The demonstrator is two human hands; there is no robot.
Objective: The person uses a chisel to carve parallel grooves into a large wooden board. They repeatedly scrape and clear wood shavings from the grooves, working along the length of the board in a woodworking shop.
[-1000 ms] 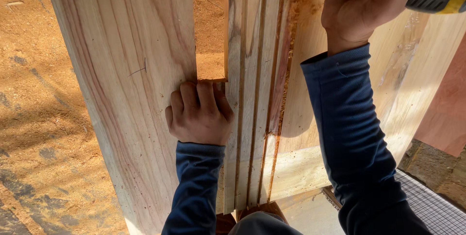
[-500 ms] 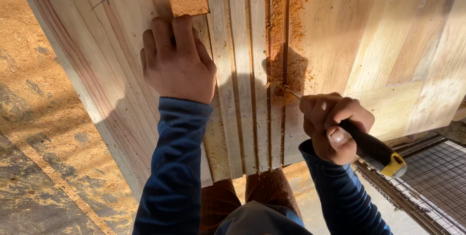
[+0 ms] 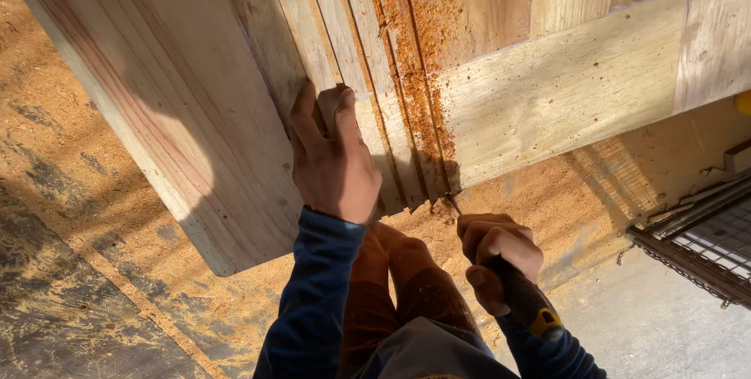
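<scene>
Grooved wooden panel (image 3: 235, 113) blocked my way ahead, my left hand (image 3: 332, 160) pressed flat on it, open sawdust-covered floor (image 3: 70, 207) lay left, wire mesh rack (image 3: 704, 246) crowded the right.

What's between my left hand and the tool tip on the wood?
In the head view, between the left hand and the tool tip lie grooved wooden strips dusted with reddish sawdust.
</scene>
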